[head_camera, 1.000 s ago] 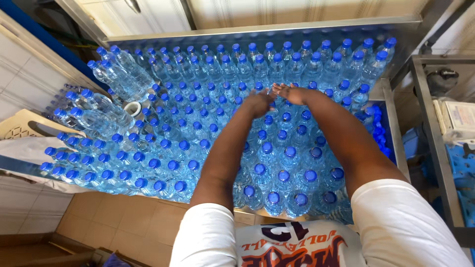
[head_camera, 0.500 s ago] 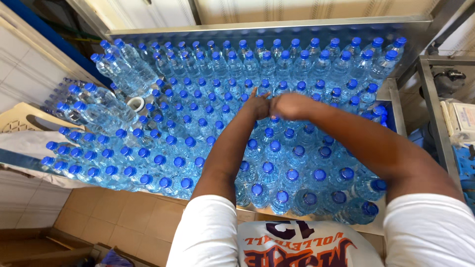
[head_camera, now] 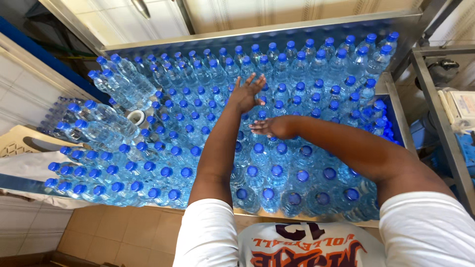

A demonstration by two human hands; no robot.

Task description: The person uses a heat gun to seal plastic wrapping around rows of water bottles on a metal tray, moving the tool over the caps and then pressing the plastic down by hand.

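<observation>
A steel table (head_camera: 307, 25) is packed with several upright clear water bottles (head_camera: 307, 79) with blue caps. My left hand (head_camera: 246, 92) is flat, fingers spread, hovering over or resting on the caps near the table's middle. My right hand (head_camera: 275, 127) lies just nearer to me, fingers pointing left across the caps, palm down. Neither hand grips a bottle.
Several bottles lie tipped on their sides at the left (head_camera: 116, 79), beside one bottle with a white uncapped neck (head_camera: 136, 117). More capped bottles (head_camera: 79, 173) stand at lower left. A steel frame (head_camera: 435, 109) borders the right. A tan crate edge (head_camera: 22, 141) is far left.
Both hands were together over the caps a second ago. My left hand has since opened and moved farther away, while my right hand has pulled back nearer to me.
</observation>
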